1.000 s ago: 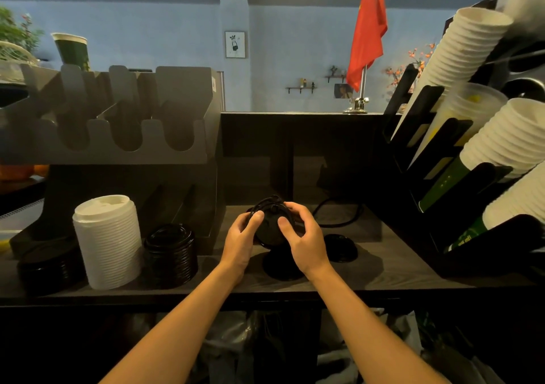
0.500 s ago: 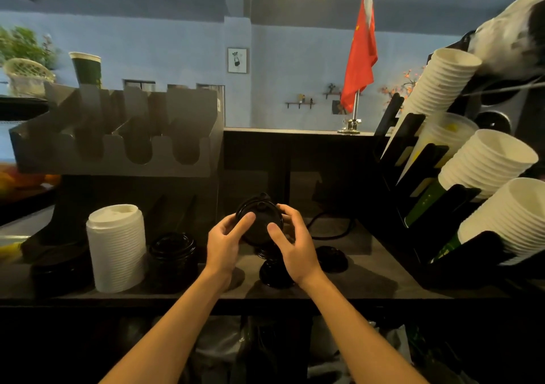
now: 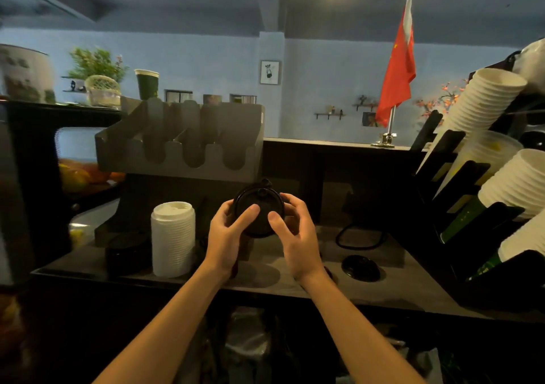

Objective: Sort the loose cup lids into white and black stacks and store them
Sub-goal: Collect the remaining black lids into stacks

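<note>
Both hands are clamped on the black lids (image 3: 256, 199): left hand (image 3: 225, 233) and right hand (image 3: 296, 236) cup the rim from opposite sides, thumbs on the face, fingers curled behind. Lids are held off the counter (image 3: 398, 289), tilted toward the camera, just in front of the grey rack (image 3: 182, 148). Can't tell how many lids are in the grip, too dark.

Step in hand, my read: squaring up the black lids before storing.
- Keep pressure even on both sides, or the nest skews.
- Line up the sip spouts so they seat flat.
- Don't squeeze hard; thin plastic likely flexes and pops apart.
- Aim for one rack slot and feed in edge first.

White stack (image 3: 173, 236) stands on the counter just left of the left hand, apparently done. One loose black lid (image 3: 360, 267) lies flat on the counter right of the right hand, apart from it, so it needs collecting too. A cable (image 3: 359, 236) loops behind that lid; avoid snagging it. Cups (image 3: 486, 103) sit in a holder at far right, well clear.
</note>
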